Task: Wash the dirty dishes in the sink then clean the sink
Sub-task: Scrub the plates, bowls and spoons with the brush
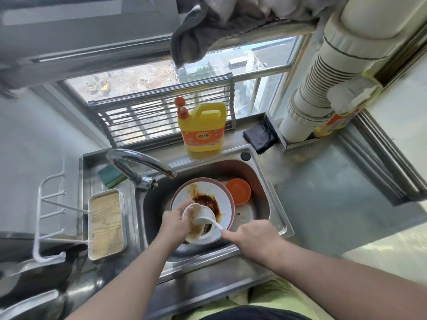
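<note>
In the steel sink lies a large white plate smeared with brown sauce, on a pinkish plate beneath it. My left hand grips a small white bowl, tilted over the plate, with its thumb on the rim. A smaller sauce-stained white dish lies under the bowl. My right hand holds the handle of a white dish brush, whose head touches the bowl. An orange bowl sits at the sink's back right.
A yellow detergent bottle stands behind the sink. The curved tap reaches over the basin from the left. A green sponge and a wood-patterned tray lie left of the sink. A dark cloth lies on the ledge.
</note>
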